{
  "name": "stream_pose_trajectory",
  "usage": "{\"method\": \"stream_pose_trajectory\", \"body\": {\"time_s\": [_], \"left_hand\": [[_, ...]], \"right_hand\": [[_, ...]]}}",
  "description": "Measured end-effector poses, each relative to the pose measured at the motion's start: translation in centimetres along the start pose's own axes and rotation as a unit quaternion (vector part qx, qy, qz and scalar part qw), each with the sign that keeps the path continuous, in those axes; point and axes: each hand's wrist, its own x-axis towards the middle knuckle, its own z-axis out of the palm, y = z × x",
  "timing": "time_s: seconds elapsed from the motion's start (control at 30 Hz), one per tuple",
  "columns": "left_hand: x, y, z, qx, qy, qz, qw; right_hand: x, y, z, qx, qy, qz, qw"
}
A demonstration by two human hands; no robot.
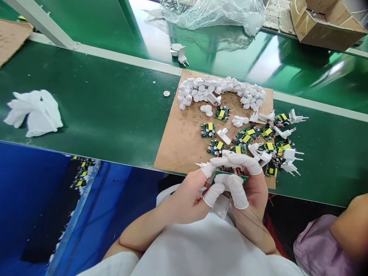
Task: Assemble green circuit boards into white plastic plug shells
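Close to my body, both hands grip one green circuit board (216, 175). White finger covers sit on the fingertips of my left hand (192, 195) and my right hand (251, 184). Thumbs press on the near face of the board, while fingers wrap its far side. Below it hangs a white plastic plug housing (221, 206), partly hidden by my thumbs; whether it is joined to the board I cannot tell. Just beyond my fingers lie several loose circuit boards (216, 147) with yellow transformers, along with white plug housings (224, 135) with pins.
A cardboard sheet (172, 149) on the green table (115, 103) carries a curved heap of small white pieces (198, 90). White gloves (37, 113) lie at left. A blue bin (86, 207) holds boards below. Behind are a plastic bag (212, 15) and a carton (327, 32). Another person's arm (350, 226) shows at right.
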Motion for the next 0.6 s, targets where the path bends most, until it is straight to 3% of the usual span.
{"method": "stream_pose_trajectory", "body": {"time_s": [0.17, 0.4, 0.6], "left_hand": [[0.1, 0.2, -0.7, 0.013, -0.017, -0.008, 1.000], [0.3, 0.9, -0.2, 0.033, 0.038, -0.063, 0.997], [-0.1, 1.2, -0.5, 0.039, 0.009, -0.080, 0.996]], "right_hand": [[0.2, -0.1, 0.2, -0.012, -0.006, -0.006, 1.000], [0.5, -0.2, 0.0, -0.077, -0.041, -0.019, 0.996], [0.7, -0.3, 0.1, -0.062, -0.033, -0.014, 0.997]]}}
